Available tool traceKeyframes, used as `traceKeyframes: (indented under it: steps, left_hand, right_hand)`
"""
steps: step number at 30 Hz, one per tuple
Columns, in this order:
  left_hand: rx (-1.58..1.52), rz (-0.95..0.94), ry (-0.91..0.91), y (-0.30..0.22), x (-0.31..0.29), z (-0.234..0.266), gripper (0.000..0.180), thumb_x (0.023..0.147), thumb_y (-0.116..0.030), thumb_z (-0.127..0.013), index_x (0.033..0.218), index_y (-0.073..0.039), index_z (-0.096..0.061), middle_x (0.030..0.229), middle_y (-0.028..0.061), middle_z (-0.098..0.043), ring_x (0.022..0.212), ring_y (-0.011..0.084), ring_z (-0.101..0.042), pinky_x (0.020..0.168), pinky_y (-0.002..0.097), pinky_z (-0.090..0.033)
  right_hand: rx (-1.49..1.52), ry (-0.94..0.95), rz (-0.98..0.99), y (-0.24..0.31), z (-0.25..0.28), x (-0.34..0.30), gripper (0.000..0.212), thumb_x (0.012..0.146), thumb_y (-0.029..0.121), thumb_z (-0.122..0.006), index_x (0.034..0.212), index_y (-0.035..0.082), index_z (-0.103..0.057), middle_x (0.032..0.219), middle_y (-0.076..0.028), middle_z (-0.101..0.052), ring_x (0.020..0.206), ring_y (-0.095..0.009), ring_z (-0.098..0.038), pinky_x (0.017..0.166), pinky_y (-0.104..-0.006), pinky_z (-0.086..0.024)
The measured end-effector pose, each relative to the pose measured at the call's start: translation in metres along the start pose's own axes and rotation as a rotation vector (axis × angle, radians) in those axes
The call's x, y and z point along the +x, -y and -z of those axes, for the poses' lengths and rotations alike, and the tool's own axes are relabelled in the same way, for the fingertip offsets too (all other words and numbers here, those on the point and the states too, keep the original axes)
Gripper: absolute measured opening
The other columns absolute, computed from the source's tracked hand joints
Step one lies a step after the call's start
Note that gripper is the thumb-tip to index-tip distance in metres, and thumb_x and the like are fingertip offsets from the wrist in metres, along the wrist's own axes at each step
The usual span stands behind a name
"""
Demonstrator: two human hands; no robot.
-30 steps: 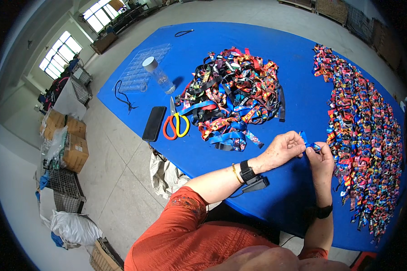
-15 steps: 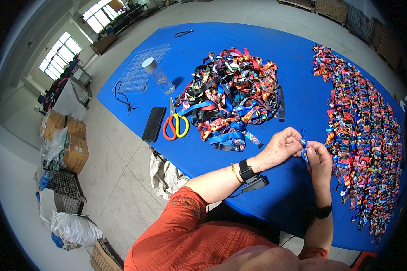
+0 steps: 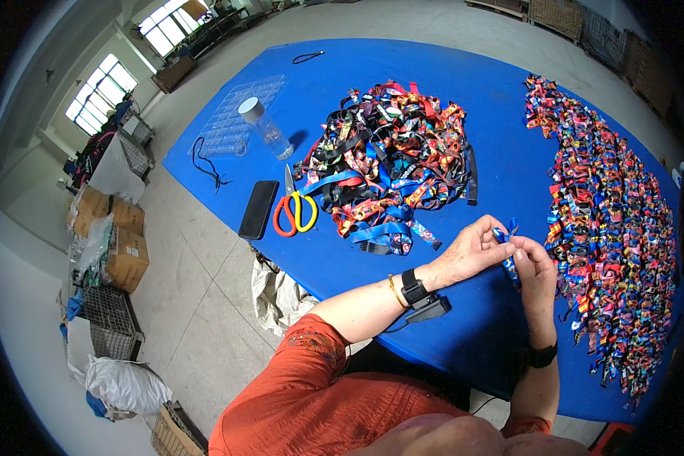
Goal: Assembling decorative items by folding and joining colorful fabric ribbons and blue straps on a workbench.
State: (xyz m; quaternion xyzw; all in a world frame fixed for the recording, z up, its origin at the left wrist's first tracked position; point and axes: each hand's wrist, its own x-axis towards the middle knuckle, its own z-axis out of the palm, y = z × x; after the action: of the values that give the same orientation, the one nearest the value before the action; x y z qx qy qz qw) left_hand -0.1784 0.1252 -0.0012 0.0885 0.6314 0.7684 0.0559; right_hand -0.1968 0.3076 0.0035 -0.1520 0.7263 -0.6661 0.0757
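A blue printed ribbon strap (image 3: 513,226) is pinched between my two hands, above the blue table near its front edge. My left hand (image 3: 475,247) closes thumb and fingers on it from the left. From the right, my right hand (image 3: 535,272) holds the same strap in its fingertips. A loop of the strap stands up above the fingers, and another bit hangs below; the rest is hidden by the fingers. Farther left lies a heaped pile of colourful printed straps (image 3: 403,152). To the right, long rows of knotted or folded straps (image 3: 612,251) cover the table's side.
Scissors with red and yellow handles (image 3: 296,213) lie left of the pile, beside a black phone (image 3: 258,209). A clear bottle with a white cap (image 3: 266,128) stands behind them, next to a clear plastic rack (image 3: 232,114). Black cords (image 3: 207,166) lie near the table's left edge.
The strap between my fingers has shifted; a larger blue loop now shows above them. My fingertips have drawn closer together. The things on the table have not moved.
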Motion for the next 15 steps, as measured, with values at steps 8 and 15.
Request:
traceKeyframes:
  steps: [8, 15]
  left_hand:
    - [-0.018, -0.037, -0.081, 0.003, 0.000, -0.001, 0.019, 0.095, -0.017, -0.062, 0.108, -0.006, -0.054, 0.084, -0.0015, -0.061, 0.074, 0.0024, -0.054, 0.064, 0.0199, -0.044]
    - [-0.064, -0.056, -0.103, 0.006, 0.002, 0.001, 0.016, 0.096, -0.013, -0.060, 0.109, -0.005, -0.055, 0.089, -0.0011, -0.063, 0.080, 0.0028, -0.056, 0.068, 0.0207, -0.046]
  right_hand:
    - [-0.022, 0.044, 0.029, 0.007, -0.004, -0.002, 0.023, 0.094, 0.001, -0.056, 0.117, -0.001, -0.062, 0.109, -0.007, -0.064, 0.102, -0.012, -0.059, 0.089, -0.0242, -0.047]
    - [0.075, 0.097, -0.123, 0.009, 0.000, -0.004, 0.024, 0.094, 0.003, -0.057, 0.118, 0.001, -0.060, 0.103, -0.003, -0.063, 0.082, -0.004, -0.054, 0.074, -0.0194, -0.046]
